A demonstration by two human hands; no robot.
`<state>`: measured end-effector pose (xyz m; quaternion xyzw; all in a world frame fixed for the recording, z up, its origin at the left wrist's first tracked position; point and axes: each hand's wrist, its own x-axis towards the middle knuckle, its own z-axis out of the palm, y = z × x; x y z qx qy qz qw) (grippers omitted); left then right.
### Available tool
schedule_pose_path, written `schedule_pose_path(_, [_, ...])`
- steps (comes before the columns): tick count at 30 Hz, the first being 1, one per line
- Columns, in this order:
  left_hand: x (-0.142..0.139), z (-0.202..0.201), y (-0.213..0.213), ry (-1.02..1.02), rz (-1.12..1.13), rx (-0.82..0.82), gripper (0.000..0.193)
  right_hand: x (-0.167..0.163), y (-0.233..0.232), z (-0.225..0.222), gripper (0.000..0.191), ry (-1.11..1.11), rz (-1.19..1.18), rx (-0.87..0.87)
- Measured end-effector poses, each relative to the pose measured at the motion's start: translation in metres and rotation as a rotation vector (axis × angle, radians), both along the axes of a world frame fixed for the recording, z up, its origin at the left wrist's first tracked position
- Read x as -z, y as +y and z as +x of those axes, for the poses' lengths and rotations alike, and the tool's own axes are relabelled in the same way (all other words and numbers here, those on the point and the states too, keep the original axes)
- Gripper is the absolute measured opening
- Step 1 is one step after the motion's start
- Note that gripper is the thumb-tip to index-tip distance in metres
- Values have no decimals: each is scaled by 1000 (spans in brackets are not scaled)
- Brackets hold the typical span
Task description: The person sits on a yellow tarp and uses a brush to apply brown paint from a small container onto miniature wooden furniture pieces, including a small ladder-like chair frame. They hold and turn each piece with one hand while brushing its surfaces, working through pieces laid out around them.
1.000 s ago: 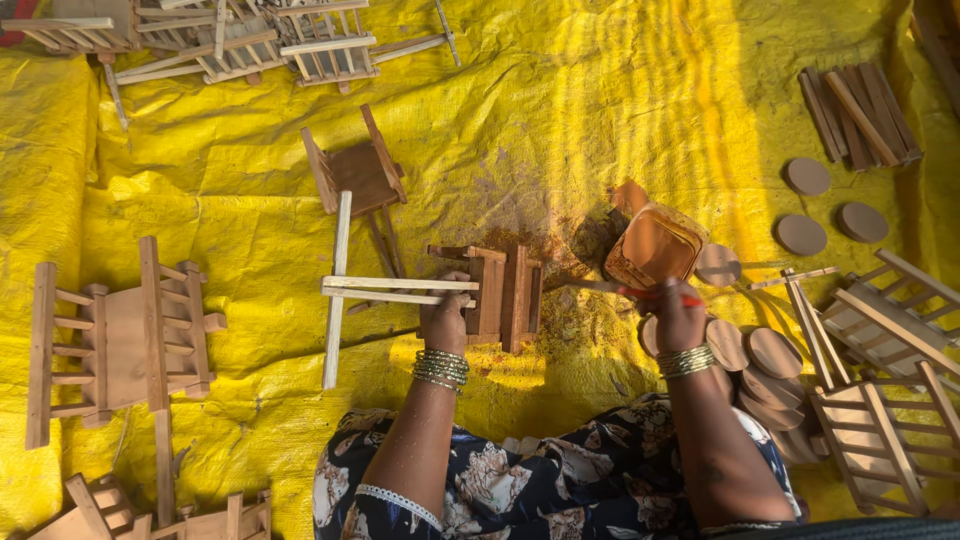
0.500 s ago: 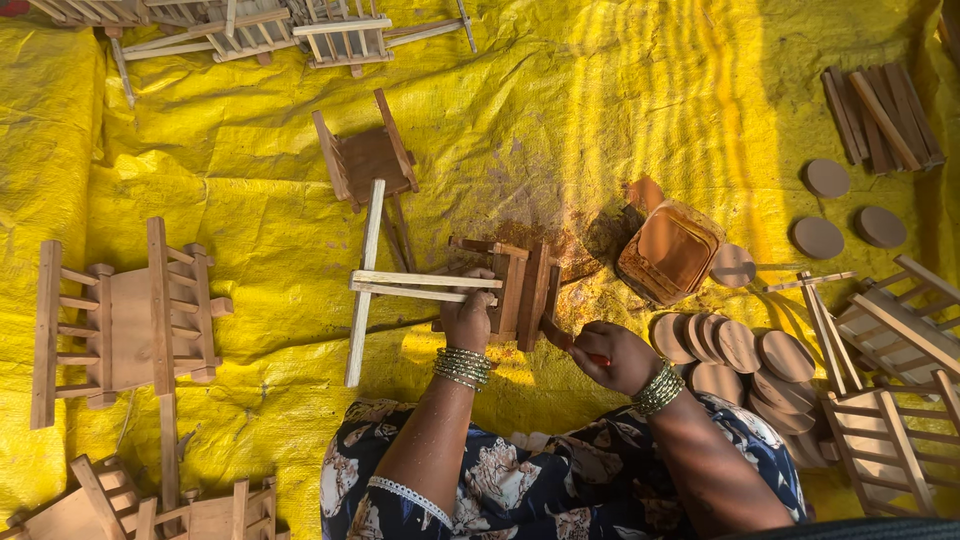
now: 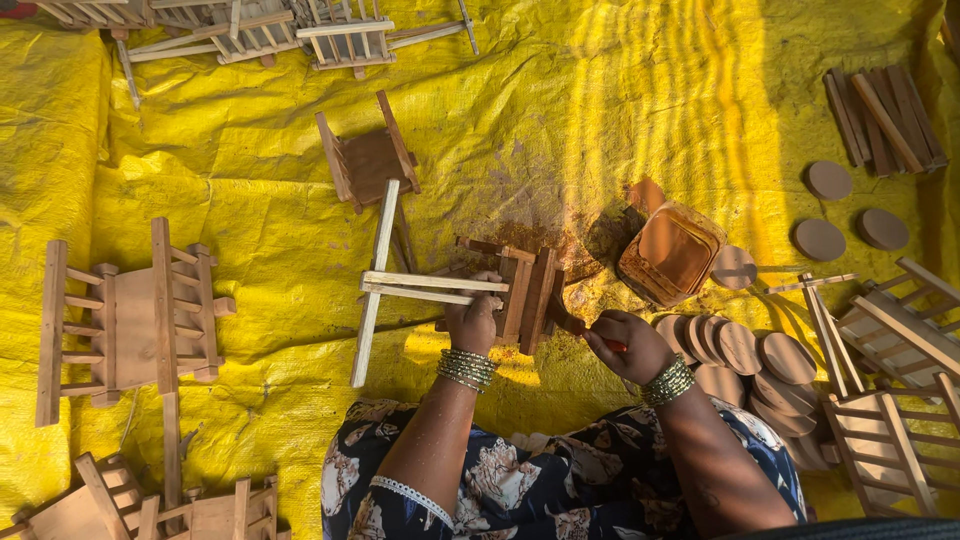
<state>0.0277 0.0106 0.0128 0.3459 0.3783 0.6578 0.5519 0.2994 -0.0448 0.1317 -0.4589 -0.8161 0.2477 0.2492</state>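
Note:
My left hand (image 3: 472, 318) grips a small wooden cart frame (image 3: 520, 291) with pale crossed sticks (image 3: 425, 288) jutting to its left, held on the yellow tarp (image 3: 560, 110). My right hand (image 3: 628, 345) is closed on a brush with a red handle (image 3: 585, 331), its dark tip touching the frame's right side. Both wrists wear green bangles. An orange tub of brown stain (image 3: 672, 252) sits just up and right of the frame.
Finished wooden carts lie at the left (image 3: 125, 315), bottom left (image 3: 150, 505), top (image 3: 345, 35) and right (image 3: 895, 390). A darker small cart (image 3: 368, 160) sits above the frame. Round wooden discs (image 3: 745, 350) pile at the right; more discs (image 3: 845, 215) and slats (image 3: 885, 115) lie farther away.
My right hand came away from the orange tub, moved down and left with the brush, and now touches it to the frame. The left hand kept holding the frame.

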Motion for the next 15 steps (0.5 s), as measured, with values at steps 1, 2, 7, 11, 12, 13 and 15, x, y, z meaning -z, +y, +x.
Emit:
schedule_pose_path(1, [0,-1,1,12,-1,-12,31,-3,-3,1,12,9,-15,-18])
schedule_pose_path(2, [0,-1,1,4,-2,-15,31,-6,-4,2,12,18,-30,-36])
schedule_pose_path(7, [-1,2,0,-24,0,5,31,-5,2,-5,11,153,281,74])
schedule_pose_path(11, [-2,2,-1,-12,-35,2,32,4,5,-12,14,-17,114,-6])
schedule_pose_path(12, [-3,0,0,-23,-51,-13,32,5,3,-12,14,-8,81,-33])
schedule_pose_path(13, [-3,-1,0,-37,-70,-27,32,4,-1,-12,14,-1,45,-59])
schedule_pose_path(15, [-5,-8,4,-78,-58,-58,32,1,-9,-13,14,-17,-9,-92])
